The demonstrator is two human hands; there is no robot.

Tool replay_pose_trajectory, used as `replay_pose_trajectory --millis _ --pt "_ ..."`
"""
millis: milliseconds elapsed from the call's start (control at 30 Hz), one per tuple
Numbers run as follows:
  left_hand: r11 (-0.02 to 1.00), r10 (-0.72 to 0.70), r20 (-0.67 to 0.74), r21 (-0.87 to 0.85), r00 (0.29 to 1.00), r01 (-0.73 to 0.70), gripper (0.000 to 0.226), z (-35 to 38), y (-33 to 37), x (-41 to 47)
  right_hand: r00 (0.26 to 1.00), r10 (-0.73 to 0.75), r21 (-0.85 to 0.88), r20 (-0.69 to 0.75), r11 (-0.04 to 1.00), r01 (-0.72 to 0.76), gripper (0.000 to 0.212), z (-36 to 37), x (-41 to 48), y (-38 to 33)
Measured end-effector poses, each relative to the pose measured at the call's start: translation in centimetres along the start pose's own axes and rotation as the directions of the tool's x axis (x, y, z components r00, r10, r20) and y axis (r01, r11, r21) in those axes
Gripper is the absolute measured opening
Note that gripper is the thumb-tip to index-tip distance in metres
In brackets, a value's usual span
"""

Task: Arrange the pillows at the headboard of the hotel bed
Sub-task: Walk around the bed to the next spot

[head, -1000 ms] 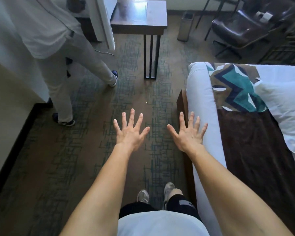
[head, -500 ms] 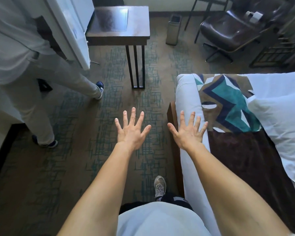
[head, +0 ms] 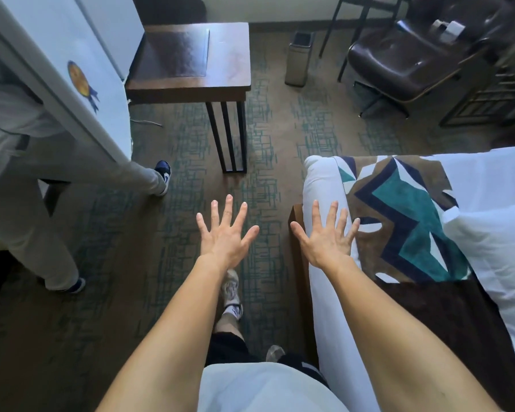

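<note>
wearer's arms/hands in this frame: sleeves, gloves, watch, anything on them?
Both forearms are bare up to the frame edge, no sleeves showing. The left hand and right hand have no gloves; no rings, watch or wristband are visible. No markings that I can make out.

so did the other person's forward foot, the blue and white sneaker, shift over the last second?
Cannot tell. The blue and white sneaker sits about as far left of the dark wooden side table legs as before; the camera itself moved.

Single head-worn wide-angle view, looking forward and steeply down from standing height, carpet (head: 167,292) filling the middle, bed (head: 324,292) corner close at right, side table (head: 226,81) and chair (head: 399,63) farther off along the top edge, edges bowed by the lens
</note>
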State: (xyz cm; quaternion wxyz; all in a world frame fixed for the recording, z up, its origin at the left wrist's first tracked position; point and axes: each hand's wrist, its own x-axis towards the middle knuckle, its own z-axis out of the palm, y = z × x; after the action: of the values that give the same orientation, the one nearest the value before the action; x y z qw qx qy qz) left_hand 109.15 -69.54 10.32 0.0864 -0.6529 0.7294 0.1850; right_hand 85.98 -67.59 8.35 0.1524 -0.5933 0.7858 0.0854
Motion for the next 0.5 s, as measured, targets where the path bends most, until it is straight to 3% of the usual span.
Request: replay_pose_trajectory --millis 500 --pt "0.984 0.163 0.024 0.065 0.986 -0.164 0.073 -10.2 -3.2 25.3 0.984 0.174 0.105 0.036 0.979 -0.177 0.088 -8.5 20.8 -9.2"
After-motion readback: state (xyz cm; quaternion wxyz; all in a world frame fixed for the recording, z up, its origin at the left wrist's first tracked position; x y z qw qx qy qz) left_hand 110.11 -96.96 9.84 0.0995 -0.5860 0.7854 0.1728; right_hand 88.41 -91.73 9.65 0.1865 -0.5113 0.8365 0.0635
